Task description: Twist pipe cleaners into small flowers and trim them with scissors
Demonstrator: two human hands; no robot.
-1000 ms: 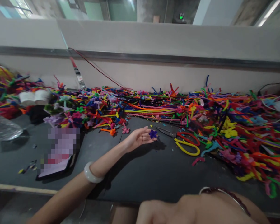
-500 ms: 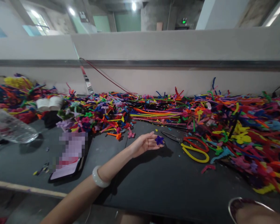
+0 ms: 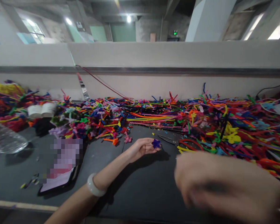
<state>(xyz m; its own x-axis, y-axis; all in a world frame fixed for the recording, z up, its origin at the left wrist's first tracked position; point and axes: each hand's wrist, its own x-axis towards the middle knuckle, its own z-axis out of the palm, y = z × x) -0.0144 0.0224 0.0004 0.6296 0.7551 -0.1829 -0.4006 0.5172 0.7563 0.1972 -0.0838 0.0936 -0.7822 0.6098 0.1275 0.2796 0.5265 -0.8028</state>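
Note:
In the middle of the head view, my left hand (image 3: 143, 148) is turned palm up and holds a small purple pipe-cleaner flower (image 3: 156, 143) at its fingertips. A white bangle circles that wrist. My right hand (image 3: 205, 180) is large and smeared by motion at the lower right, so its fingers and anything in them cannot be made out. It partly covers scissors (image 3: 189, 144) with red and yellow handles, whose blades point toward the flower.
Bundled pipe cleaners (image 3: 154, 118) and finished flowers (image 3: 72, 121) line the back of the dark table (image 3: 144, 186). At left are a phone (image 3: 63, 174), a clear plastic bottle (image 3: 9, 138) and white rolls (image 3: 42, 110). A low partition (image 3: 154, 56) rises behind.
My right hand has come into view from the lower right and now overlaps the scissors' handles. My left hand keeps the purple flower in the same pose. The view has tilted slightly.

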